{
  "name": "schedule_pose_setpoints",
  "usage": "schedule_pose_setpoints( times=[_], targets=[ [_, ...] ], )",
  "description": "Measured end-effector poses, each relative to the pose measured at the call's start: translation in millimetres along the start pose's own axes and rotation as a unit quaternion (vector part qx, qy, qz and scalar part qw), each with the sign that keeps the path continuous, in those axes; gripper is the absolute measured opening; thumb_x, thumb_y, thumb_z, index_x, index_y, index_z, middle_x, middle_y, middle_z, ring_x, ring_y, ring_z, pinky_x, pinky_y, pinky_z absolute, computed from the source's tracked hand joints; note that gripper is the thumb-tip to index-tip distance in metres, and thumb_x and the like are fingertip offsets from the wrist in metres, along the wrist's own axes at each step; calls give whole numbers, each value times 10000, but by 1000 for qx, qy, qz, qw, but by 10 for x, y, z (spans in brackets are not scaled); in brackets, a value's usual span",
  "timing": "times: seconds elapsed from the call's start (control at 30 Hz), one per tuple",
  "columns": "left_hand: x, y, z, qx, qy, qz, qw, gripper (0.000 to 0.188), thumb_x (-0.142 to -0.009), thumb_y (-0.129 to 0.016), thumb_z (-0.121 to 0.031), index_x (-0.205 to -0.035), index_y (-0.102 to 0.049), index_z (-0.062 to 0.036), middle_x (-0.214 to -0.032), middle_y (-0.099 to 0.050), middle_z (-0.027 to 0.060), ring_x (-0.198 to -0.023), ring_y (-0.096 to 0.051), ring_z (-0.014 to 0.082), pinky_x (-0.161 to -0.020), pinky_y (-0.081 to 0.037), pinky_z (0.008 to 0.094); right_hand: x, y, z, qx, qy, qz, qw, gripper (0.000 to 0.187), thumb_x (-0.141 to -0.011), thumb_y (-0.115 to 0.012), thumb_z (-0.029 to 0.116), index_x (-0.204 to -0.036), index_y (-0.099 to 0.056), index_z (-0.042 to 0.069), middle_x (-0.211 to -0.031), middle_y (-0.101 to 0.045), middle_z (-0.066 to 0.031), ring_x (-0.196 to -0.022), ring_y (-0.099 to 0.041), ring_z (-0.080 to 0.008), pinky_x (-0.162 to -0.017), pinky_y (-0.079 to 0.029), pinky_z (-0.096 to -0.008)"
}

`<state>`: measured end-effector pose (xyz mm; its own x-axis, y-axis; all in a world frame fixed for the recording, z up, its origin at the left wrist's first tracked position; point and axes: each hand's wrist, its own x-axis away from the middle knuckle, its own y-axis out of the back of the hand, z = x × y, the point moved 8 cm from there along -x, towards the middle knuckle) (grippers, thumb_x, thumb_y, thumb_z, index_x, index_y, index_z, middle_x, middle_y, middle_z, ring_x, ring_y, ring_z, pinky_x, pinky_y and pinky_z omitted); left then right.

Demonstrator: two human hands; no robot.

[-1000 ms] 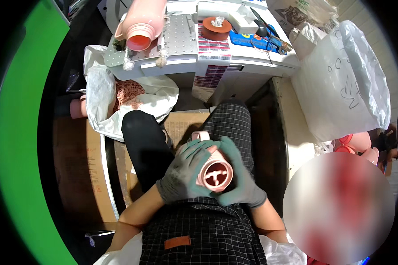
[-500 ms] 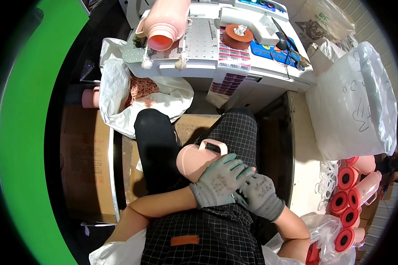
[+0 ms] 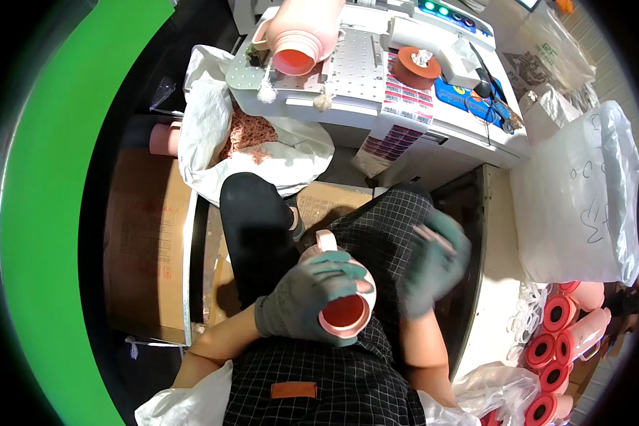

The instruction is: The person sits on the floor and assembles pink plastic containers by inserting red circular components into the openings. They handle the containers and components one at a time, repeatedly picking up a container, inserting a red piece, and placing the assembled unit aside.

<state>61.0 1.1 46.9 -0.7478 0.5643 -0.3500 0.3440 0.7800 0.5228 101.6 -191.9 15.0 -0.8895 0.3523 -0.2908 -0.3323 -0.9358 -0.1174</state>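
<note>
A left hand point(image 3: 309, 295) wraps round a pink jug point(image 3: 345, 312) at the lap point(image 3: 380, 231), likely to steady it. At right, the half-curled right hand point(image 3: 434, 266) blurs; whether its grip holds anything cannot be told.

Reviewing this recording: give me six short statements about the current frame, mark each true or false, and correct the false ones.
1. The left hand holds a pink bottle. True.
2. The right hand also grips that bottle. False: it is apart from it, further right.
3. Both hands wear gloves. True.
4. The held bottle's mouth is capped. False: it is open.
5. A brown roll lies right of the second bottle. True.
6. The white bag with pink shreds is right of the legs. False: it is ahead, toward the left.
</note>
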Motion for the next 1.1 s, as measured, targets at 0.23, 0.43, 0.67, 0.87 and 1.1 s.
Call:
schedule_pose_setpoints(
  times=[0.23,0.43,0.67,0.87,1.1],
  targets=[
    [14,-70,45,-33,-17,18,999,774,-688,-957,-405,-1311,-602,-115,-1364,-632,126,-1279,-612,335,-1121,-470,511,-390,-662,-376,42,47,122,991,646,-878,-770,182,-1448,-515,19,-1414,-515,-213,-1250,-569,-317,-1049,-486,-416],
    [-447,-234,165,48,-19,9,999,650,-670,-870,-200,-1253,-632,-38,-1220,-683,148,-1127,-667,287,-1009,-524,441,202,929,-349,187,8,18,982,139,-986,-641,63,-1084,-694,-20,-1040,-694,-102,-930,-668,-175,-838,-536,-303],
    [-651,-361,431,47,116,37,991,814,-604,-854,-105,-1353,-558,14,-1210,-683,144,-1122,-668,262,-1019,-515,385,708,3749,-140,378,-80,-385,838,238,-961,-724,187,-1137,-709,27,-1061,-716,-99,-892,-671,-194,-826,-546,-320],
    [-626,-385,409,38,111,9,993,764,-591,-875,-147,-1283,-594,16,-1174,-686,161,-1073,-689,295,-954,-553,400,256,5057,-318,611,-184,-403,656,473,-855,-765,364,-1159,-713,5,-1180,-688,-246,-1147,-637,-393,-1001,-497,-438],
    [-590,-384,453,29,101,-5,994,776,-585,-873,-150,-1296,-594,-16,-1203,-657,158,-1086,-666,302,-972,-538,418,417,4847,-154,585,-209,-360,696,454,-870,-758,465,-1020,-770,37,-1025,-755,-199,-976,-712,-375,-883,-536,-444]
  ],
)
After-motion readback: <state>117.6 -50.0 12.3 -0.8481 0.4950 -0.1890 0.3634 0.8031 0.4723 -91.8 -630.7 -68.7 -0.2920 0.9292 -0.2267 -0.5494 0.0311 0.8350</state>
